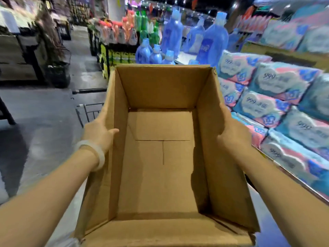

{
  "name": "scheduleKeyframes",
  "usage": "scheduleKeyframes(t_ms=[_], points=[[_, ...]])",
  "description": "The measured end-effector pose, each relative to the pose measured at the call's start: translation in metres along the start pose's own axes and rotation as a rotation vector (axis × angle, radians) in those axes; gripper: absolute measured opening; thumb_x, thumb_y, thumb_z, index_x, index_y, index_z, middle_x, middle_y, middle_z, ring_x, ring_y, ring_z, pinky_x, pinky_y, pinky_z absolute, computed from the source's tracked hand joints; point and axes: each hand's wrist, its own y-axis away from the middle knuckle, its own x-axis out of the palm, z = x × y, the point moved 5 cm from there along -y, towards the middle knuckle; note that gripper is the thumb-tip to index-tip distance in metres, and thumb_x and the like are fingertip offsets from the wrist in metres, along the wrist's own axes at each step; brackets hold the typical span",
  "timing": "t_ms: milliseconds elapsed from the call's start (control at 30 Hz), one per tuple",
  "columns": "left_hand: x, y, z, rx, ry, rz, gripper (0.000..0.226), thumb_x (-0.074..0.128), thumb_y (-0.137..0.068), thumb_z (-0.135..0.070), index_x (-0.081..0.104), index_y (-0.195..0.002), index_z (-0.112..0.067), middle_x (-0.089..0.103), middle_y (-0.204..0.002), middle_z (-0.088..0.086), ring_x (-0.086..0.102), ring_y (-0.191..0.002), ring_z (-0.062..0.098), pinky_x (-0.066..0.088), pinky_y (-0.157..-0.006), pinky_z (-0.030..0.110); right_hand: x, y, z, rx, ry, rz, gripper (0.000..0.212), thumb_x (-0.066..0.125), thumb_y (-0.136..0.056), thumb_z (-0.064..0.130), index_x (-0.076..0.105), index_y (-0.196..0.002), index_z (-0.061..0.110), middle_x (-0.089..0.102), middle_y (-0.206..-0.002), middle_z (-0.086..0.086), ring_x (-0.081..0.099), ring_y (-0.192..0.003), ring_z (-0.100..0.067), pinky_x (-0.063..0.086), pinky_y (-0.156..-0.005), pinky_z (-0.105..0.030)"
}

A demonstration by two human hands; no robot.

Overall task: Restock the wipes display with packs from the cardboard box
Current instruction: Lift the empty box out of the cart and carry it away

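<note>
An open brown cardboard box [160, 157] fills the middle of the head view, and its inside shows only bare cardboard. My left hand [99, 132] grips its left wall, thumb hooked over the rim. My right hand [231, 134] presses against the outside of the right wall; its fingers are hidden by the cardboard. The box is held up in the air between both hands. To the right, the wipes display [277, 107] is stacked with pink, blue and teal packs in sloping rows.
Large blue detergent bottles [211, 41] stand behind the box. A shelf with orange and green bottles [128, 31] is further back. A wire cart frame [89, 111] sits on the grey floor at left. Dark shelving lines the far left aisle.
</note>
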Motion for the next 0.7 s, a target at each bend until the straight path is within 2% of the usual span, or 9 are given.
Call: scheduleKeyframes(t_ms=[100,233,300,367,467,600,700], points=[[-0.009,0.019,-0.031,0.083,-0.015,0.021,0.083,0.061,-0.092,-0.017,0.007,-0.151,-0.039,0.063,-0.117,0.02,0.055,-0.082,0.032,0.046,-0.073,0.039,-0.03,0.035,-0.031,0.045,-0.028,-0.117,0.093,0.058,-0.082,0.005,0.008,-0.152,0.038,0.062,-0.118,-0.017,0.06,-0.106,-0.037,0.047,-0.081,-0.038],[-0.013,0.058,-0.078,0.233,0.026,0.079,0.085,0.061,-0.092,-0.013,0.006,-0.15,-0.043,0.065,-0.107,0.021,0.051,-0.075,0.026,0.049,-0.073,0.042,-0.067,0.099,-0.084,0.204,-0.02,-0.173,0.086,0.056,-0.087,0.008,0.008,-0.152,0.036,0.059,-0.126,-0.015,0.057,-0.115,-0.037,0.048,-0.089,-0.04],[-0.011,0.085,-0.1,0.298,0.037,0.124,0.085,0.06,-0.092,-0.013,0.006,-0.15,-0.044,0.064,-0.105,0.023,0.052,-0.075,0.027,0.049,-0.071,0.043,-0.084,0.141,-0.109,0.283,-0.019,-0.187,0.086,0.057,-0.086,0.008,0.01,-0.152,0.035,0.059,-0.126,-0.014,0.057,-0.114,-0.037,0.048,-0.085,-0.039],[-0.01,0.117,-0.117,0.363,0.012,0.154,0.083,0.061,-0.092,-0.014,0.008,-0.15,-0.042,0.064,-0.107,0.024,0.056,-0.08,0.033,0.047,-0.073,0.044,-0.101,0.187,-0.135,0.329,-0.02,-0.231,0.086,0.058,-0.086,0.009,0.011,-0.152,0.033,0.058,-0.127,-0.015,0.056,-0.115,-0.037,0.046,-0.086,-0.04],[-0.015,0.174,-0.139,0.476,-0.006,0.164,0.082,0.065,-0.089,-0.016,0.014,-0.15,-0.037,0.064,-0.111,0.027,0.058,-0.1,0.043,0.048,-0.085,0.048,-0.126,0.264,-0.17,0.397,-0.027,-0.294,0.08,0.057,-0.085,0.011,0.016,-0.152,0.03,0.055,-0.131,-0.015,0.053,-0.117,-0.037,0.044,-0.089,-0.041],[-0.024,0.268,-0.166,0.597,-0.033,0.299,0.081,0.065,-0.088,-0.013,0.017,-0.151,-0.033,0.061,-0.115,0.032,0.054,-0.107,0.05,0.042,-0.091,0.05,-0.155,0.387,-0.207,0.559,-0.045,-0.314,0.08,0.057,-0.089,0.014,0.011,-0.152,0.035,0.054,-0.132,-0.012,0.055,-0.117,-0.036,0.046,-0.089,-0.04],[-0.022,0.342,-0.182,0.691,-0.037,0.399,0.084,0.066,-0.087,-0.013,0.016,-0.151,-0.036,0.061,-0.115,0.033,0.055,-0.106,0.051,0.044,-0.088,0.05,-0.169,0.482,-0.235,0.695,-0.025,-0.331,0.062,0.054,-0.092,0.015,0.027,-0.147,0.023,0.058,-0.127,-0.012,0.058,-0.111,-0.033,0.047,-0.082,-0.037]])
